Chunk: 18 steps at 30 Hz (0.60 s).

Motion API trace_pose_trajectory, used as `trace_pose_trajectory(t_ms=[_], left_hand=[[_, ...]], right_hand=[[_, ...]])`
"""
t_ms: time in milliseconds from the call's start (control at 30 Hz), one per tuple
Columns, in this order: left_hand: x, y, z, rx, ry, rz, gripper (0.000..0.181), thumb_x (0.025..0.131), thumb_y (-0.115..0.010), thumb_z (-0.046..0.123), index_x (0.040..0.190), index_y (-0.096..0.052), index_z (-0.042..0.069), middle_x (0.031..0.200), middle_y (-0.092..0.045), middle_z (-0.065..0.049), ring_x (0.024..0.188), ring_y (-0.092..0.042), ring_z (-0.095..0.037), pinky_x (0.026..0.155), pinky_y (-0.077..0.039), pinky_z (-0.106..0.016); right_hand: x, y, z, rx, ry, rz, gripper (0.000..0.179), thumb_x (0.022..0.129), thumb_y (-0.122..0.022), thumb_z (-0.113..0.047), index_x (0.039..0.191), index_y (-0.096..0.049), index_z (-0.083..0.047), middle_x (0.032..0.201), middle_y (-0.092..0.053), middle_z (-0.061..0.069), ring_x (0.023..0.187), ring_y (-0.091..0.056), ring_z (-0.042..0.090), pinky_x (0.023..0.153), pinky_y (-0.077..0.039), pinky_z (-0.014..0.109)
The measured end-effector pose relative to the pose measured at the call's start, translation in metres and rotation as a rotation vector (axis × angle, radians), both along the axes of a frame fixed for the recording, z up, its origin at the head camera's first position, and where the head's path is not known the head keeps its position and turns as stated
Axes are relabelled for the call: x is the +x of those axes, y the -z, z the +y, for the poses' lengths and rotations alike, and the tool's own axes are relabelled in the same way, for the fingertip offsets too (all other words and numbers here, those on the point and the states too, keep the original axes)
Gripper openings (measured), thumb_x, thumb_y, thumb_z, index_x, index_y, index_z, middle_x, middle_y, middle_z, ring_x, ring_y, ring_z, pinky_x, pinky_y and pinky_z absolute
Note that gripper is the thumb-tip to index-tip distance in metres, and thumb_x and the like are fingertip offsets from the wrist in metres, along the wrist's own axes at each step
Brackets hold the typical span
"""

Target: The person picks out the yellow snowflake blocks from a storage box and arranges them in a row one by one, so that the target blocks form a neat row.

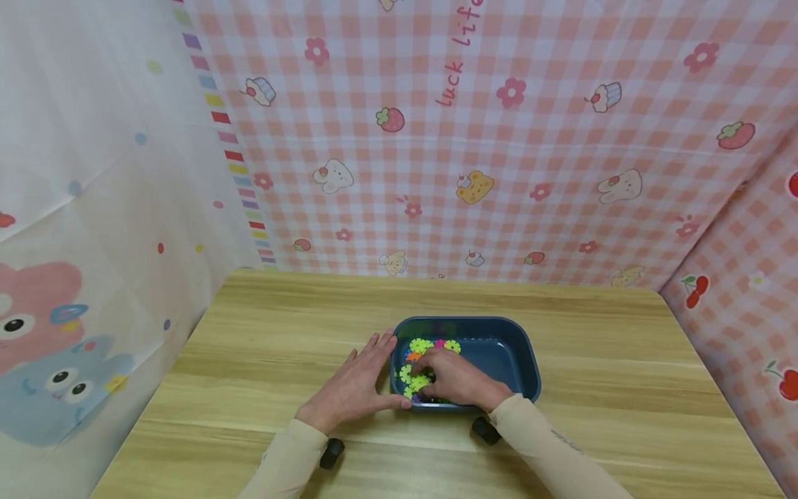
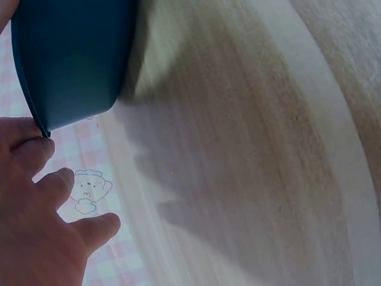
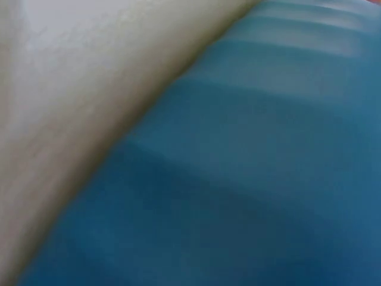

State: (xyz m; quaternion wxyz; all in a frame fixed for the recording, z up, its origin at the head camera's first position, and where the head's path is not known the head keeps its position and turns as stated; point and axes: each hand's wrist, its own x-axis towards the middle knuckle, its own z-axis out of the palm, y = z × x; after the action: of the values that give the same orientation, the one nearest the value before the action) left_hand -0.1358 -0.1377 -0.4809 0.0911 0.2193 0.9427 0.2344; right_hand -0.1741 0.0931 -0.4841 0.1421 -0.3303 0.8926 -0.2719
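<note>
A dark blue rectangular tub (image 1: 524, 346) stands on the wooden table, its left end holding small notched plastic discs (image 1: 420, 344), mostly yellow-green with some orange, pink and blue ones. My left hand (image 1: 352, 388) spreads along the tub's left end, fingers near the far left corner and thumb at the near rim. In the left wrist view, fingertips of the left hand (image 2: 36, 196) touch the tub's rim (image 2: 30, 101). Inside the tub my right hand (image 1: 458, 378) reaches down among the discs with bent fingers. Whether it pinches any disc is hidden. The right wrist view shows skin against blurred blue tub wall (image 3: 238, 161).
Black wrist-camera pieces show below each wrist, one (image 1: 332, 454) at the left and another (image 1: 485, 430) close to the tub's near side. The wooden tabletop (image 1: 299, 312) ends at a pink checked cloth (image 1: 436, 152) behind; more printed cloth hangs at both sides.
</note>
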Motion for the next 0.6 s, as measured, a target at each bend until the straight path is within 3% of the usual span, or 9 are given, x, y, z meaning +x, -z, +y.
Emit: trace_pose_trajectory(t_ms=[233, 433, 600], left_hand=[[0.001, 0.001, 0.001, 0.018, -0.005, -0.010, 0.113, 0.086, -0.073, 0.068, 0.166, -0.019, 0.008, 0.174, -0.011, -0.003, 0.159, -0.011, -0.030, 0.126, -0.017, -0.060], [0.001, 0.001, 0.001, 0.027, -0.005, -0.004, 0.114, 0.085, -0.072, 0.068, 0.166, -0.020, 0.007, 0.174, -0.011, -0.003, 0.159, -0.011, -0.031, 0.125, -0.018, -0.061], [0.000, 0.002, 0.001, 0.027, -0.007, 0.002, 0.113, 0.085, -0.073, 0.068, 0.165, -0.022, 0.007, 0.174, -0.013, -0.005, 0.158, -0.013, -0.032, 0.125, -0.019, -0.062]], right_hand=[[0.008, -0.012, 0.009, -0.067, 0.047, 0.003, 0.030, 0.089, -0.081, -0.012, 0.118, -0.076, -0.005, 0.118, -0.073, 0.006, 0.115, -0.066, 0.026, 0.101, -0.055, 0.048], [0.021, -0.025, 0.021, -0.129, 0.098, -0.002, 0.031, 0.092, -0.080, -0.014, 0.122, -0.075, -0.008, 0.126, -0.070, 0.005, 0.134, -0.054, 0.035, 0.111, -0.047, 0.056], [0.031, -0.030, 0.031, -0.150, 0.133, 0.033, 0.029, 0.091, -0.080, -0.015, 0.120, -0.075, -0.011, 0.122, -0.066, 0.001, 0.113, -0.063, 0.022, 0.097, -0.057, 0.048]])
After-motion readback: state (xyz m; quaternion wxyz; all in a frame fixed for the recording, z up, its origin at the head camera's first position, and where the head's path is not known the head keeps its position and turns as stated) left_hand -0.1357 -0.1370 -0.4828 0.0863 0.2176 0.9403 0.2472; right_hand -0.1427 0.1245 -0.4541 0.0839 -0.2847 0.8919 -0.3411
